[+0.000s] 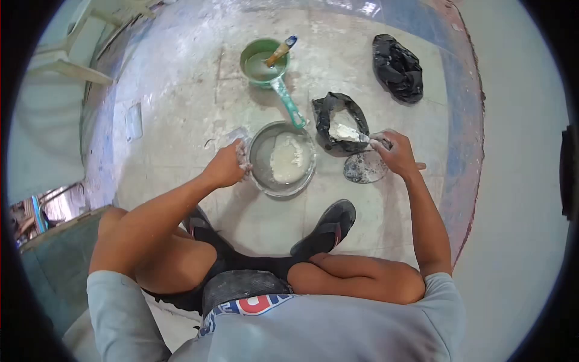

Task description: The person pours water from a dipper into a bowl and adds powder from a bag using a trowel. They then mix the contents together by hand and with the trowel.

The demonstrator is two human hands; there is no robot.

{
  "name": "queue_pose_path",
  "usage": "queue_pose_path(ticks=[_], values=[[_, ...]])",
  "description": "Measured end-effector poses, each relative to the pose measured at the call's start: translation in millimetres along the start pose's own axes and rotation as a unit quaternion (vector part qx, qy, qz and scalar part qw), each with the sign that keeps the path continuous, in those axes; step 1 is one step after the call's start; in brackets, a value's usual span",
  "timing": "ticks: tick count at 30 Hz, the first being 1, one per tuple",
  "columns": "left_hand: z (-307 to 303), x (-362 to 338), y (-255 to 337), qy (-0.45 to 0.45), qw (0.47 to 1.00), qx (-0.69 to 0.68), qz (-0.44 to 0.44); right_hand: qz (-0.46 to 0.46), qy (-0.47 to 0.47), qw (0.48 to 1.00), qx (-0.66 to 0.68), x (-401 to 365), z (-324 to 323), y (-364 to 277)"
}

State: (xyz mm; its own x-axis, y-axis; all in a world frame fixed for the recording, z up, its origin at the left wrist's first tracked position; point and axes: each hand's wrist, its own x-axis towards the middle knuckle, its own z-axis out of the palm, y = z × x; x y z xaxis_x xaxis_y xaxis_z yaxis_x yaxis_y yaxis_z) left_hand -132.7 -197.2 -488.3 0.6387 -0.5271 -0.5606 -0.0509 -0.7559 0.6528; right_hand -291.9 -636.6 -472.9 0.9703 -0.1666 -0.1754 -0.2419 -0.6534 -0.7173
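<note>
My right hand [395, 152] is closed around a putty knife [363, 137]. Its blade carries white powder over the mouth of an open black plastic bag [321, 114], which has more white powder inside. To the left of the bag stands a round metal bowl [257, 175] with a mound of white powder [288, 160] and greyish wet material. My left hand [230, 164] is beside the bowl's left rim, its whitened fingers curled; whether they grip the rim is hidden. Just below the bag lies a flat, rounded, white-spattered piece [365, 168], partly behind my right hand.
A green long-handled dipper [279, 84] holds cloudy liquid and a paintbrush [281, 52]. A crumpled black bag [398, 69] lies at the upper right of the stained tiled floor [175, 102]. My sandalled feet [329, 226] are below the bowl. A pale plastic chair [66, 60] stands upper left.
</note>
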Motion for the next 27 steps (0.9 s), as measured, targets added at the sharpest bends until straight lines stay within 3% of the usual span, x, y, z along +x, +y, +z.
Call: queue_pose_path(ticks=[1,3,5,7,9,13,15,27], values=[[-4,-3,8,-0.028,0.996,-0.068,-0.051,-0.038,-0.007,0.999,-0.016,-1,1,-6],[4,2,-8,-0.005,1.000,-0.028,0.001,-0.035,-0.054,0.998,-0.025,-3,8,-27],[-4,-6,14,-0.028,0.994,-0.099,-0.047,-0.079,-0.056,0.995,-0.001,-5,28,-31],[-7,-9,19,-0.020,0.999,-0.024,-0.013,-0.073,-0.055,0.996,-0.020,-7,49,-39],[-5,-8,18,-0.020,0.999,-0.034,-0.012,-0.134,-0.038,0.989,-0.037,-12,75,-33],[-8,-10,25,-0.036,0.997,-0.051,-0.046,-0.088,-0.042,0.995,-0.035,-17,102,-40],[-7,-9,22,-0.035,0.998,-0.050,-0.033,-0.123,-0.090,0.987,-0.039,-15,99,-49],[-7,-7,18,-0.039,0.996,-0.072,-0.048,-0.122,-0.114,0.982,-0.090,-18,111,-48]])
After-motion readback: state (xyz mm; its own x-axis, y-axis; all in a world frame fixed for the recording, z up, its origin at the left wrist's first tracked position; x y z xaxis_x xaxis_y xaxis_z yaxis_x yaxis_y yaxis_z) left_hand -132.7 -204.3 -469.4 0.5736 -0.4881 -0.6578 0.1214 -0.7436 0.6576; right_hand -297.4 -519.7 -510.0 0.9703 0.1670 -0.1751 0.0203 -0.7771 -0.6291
